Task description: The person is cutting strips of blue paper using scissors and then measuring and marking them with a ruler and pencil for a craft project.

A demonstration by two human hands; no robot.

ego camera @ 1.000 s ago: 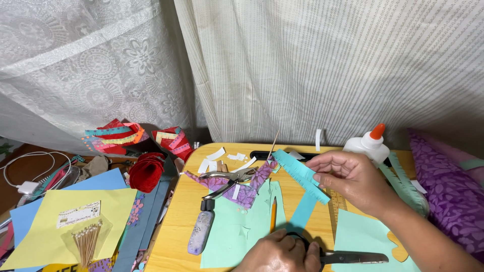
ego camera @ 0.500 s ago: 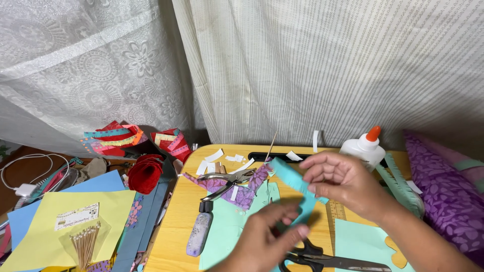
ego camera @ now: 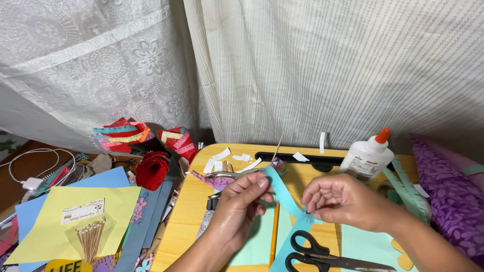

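Both my hands hold one long teal paper strip (ego camera: pixel 288 201) above a small wooden table (ego camera: pixel 186 221). My left hand (ego camera: pixel 241 206) pinches the strip's upper end between thumb and fingers. My right hand (ego camera: pixel 345 201) pinches the strip lower down, near its fringed edge. The strip's lower end hangs toward the table. Black-handled scissors (ego camera: pixel 322 256) lie on the table just below my hands, on mint green paper (ego camera: pixel 370 247). An orange pencil (ego camera: pixel 274 236) lies beside them.
A white glue bottle (ego camera: pixel 367 155) with an orange cap stands at the back right. Purple patterned paper scraps and white snippets (ego camera: pixel 222 160) lie behind my left hand. Yellow paper (ego camera: pixel 60 221), wooden sticks (ego camera: pixel 89 238), a red paper rose (ego camera: pixel 151 170) and coloured strips sit left. Purple fabric (ego camera: pixel 448 191) is right.
My left hand let go of the scissors, rose from the table's front edge and took hold of the strip's upper end. The scissors now lie on the table.
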